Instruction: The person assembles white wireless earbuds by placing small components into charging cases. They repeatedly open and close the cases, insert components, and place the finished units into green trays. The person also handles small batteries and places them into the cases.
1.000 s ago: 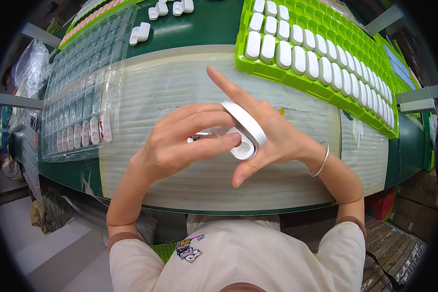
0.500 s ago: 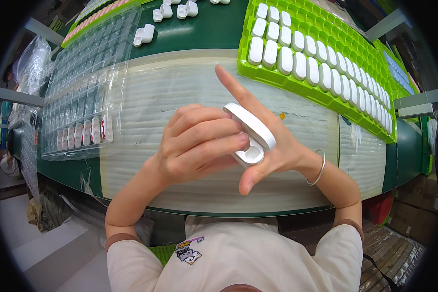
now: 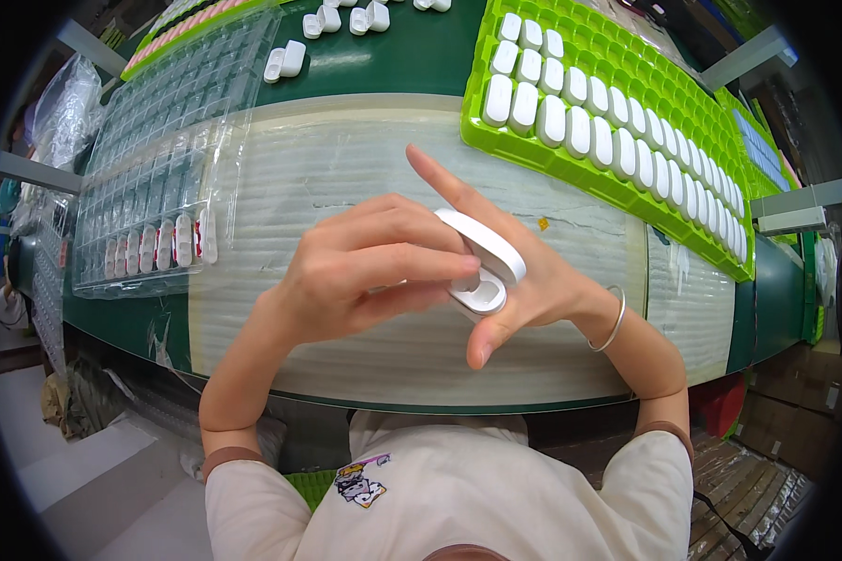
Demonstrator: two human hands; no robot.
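A white earbud charging case with its lid raised rests against the palm of my right hand, above the middle of the table. The right index finger stretches up and away, and the thumb sticks out below the case; the other fingers are hidden behind it. My left hand comes in from the left, its fingertips pinched together at the left well of the case. Whatever those fingertips hold, if anything, is hidden. The right well shows as a rounded hollow. A thin bangle circles my right wrist.
A green tray with rows of white cases stands at the far right. At the left lies a clear plastic tray holding several red-and-white earbud pieces. Open white cases sit on the green tabletop beyond a pale mat.
My left hand has flattened and shifted slightly left, its fingertips still at the case. The case and my right hand have dropped a little in the picture.
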